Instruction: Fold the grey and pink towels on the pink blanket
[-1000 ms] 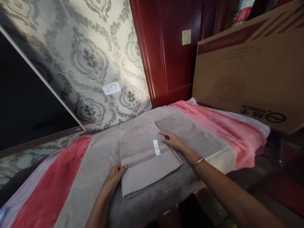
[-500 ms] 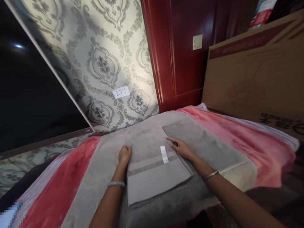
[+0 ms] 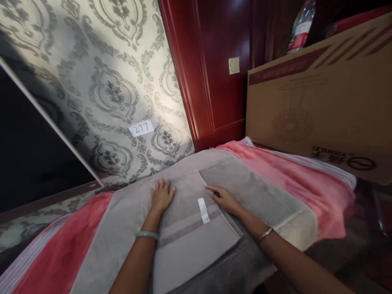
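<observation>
A folded grey towel [image 3: 190, 255] with a darker stripe lies flat on a grey plush cover [image 3: 254, 192]. A small white tag [image 3: 203, 210] shows on its right part. My left hand [image 3: 161, 196] rests open, palm down and fingers spread, across the towel's upper left edge. At the right edge, my right hand [image 3: 225, 199] touches the towel with its index finger stretched out and the thumb apart below it. The other right fingers are partly hidden.
Red-pink cloth [image 3: 88, 228] lies left of the grey cover, and pink cloth [image 3: 284, 188] lies right. Behind stand a patterned wall with a paper marked 277 [image 3: 141, 128], a dark red door panel [image 3: 223, 98] and a large carton [image 3: 321, 106]. A plastic bottle [image 3: 301, 30] stands beyond the carton.
My left hand has moved from the towel's lower left edge up to its upper left part and spread flat. My right hand stays at the right edge. The view has shifted.
</observation>
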The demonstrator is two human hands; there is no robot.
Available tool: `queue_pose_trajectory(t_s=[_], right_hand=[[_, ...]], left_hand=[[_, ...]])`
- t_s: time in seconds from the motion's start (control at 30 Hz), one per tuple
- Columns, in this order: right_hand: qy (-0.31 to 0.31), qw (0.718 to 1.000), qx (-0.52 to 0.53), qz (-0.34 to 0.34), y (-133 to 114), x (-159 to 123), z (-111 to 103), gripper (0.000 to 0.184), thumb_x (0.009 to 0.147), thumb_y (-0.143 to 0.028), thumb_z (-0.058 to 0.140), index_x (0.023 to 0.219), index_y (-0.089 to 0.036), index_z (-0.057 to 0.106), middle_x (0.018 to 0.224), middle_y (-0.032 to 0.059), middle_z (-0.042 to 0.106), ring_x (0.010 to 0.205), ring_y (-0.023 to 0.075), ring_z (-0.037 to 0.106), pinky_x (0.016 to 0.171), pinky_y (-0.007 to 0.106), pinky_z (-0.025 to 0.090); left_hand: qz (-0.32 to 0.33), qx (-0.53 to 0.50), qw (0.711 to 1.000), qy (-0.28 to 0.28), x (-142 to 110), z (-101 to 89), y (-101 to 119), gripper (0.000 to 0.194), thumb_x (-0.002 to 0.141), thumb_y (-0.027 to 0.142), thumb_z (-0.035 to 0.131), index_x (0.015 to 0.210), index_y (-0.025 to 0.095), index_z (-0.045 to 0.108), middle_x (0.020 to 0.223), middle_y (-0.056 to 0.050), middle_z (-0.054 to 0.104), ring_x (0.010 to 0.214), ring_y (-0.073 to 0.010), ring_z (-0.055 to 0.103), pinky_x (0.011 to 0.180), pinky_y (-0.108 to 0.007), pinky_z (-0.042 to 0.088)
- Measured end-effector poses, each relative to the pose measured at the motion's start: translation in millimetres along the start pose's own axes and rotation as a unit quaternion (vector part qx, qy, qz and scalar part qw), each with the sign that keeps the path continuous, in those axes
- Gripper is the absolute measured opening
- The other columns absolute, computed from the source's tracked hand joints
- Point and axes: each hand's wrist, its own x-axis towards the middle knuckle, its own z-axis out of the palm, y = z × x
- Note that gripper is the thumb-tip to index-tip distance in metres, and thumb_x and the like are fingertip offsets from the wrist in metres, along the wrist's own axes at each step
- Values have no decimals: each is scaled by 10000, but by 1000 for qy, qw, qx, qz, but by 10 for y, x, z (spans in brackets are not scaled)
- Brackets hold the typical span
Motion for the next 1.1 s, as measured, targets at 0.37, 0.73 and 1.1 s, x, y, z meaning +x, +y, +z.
queue_pose_trajectory(t_s=[0.37,0.73,1.1], right_hand=[[-41,984,-162,63,-337,-3,-63,536,853,-123,482,1372,-167,609,1210,106,681,1034,226,633,934,352,481],[-154,941,-301,-6,-721,-30,426,795,961,-593,447,1589,-137,275,1651,141,151,1527,314,99,1213,550,87],[-149,947,-283,-4,-602,-34,431,824,963,-641,394,1598,-139,243,1657,132,115,1535,288,41,1218,545,40]], left_hand=[[-21,26,999,-38,4,223,12,654,989,548,241,1571,254,298,1658,-105,237,1528,-342,187,1170,-643,241],[-15,29,999,-33,-26,235,42,671,989,551,241,1575,228,287,1656,-132,233,1523,-367,190,1163,-665,231],[210,4,977,-30,379,63,253,531,1017,391,267,1529,308,383,1642,-27,297,1526,-287,216,1191,-603,233]])
